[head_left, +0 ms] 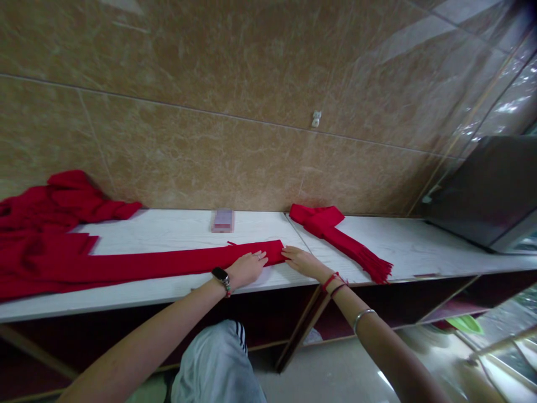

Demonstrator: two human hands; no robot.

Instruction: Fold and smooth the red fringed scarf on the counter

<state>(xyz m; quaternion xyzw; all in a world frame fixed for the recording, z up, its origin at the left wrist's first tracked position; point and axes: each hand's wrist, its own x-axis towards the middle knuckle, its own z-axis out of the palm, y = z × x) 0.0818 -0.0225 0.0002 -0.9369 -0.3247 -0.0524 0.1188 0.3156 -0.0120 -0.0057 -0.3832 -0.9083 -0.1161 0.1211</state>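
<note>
A long red scarf [168,264] lies in a narrow, flat strip along the white countertop. My left hand [248,268] rests on it near its right end, palm down with the fingers stretched out. At that end's edge is my right hand [304,263], its fingertips closed on the cloth; the thumb is mostly hidden. On the left the strip runs into a loose heap of red cloth [67,196]. Another red scarf [335,235] with a fringed end lies folded over itself to the right, beyond my right hand.
A small card-like item [222,221], blurred out, lies on the white countertop [176,226] near the tiled wall [210,157]. A dark box-like appliance [482,190] stands at the right. Open shelves [268,313] lie below, and a green basin [465,323] is low at the right.
</note>
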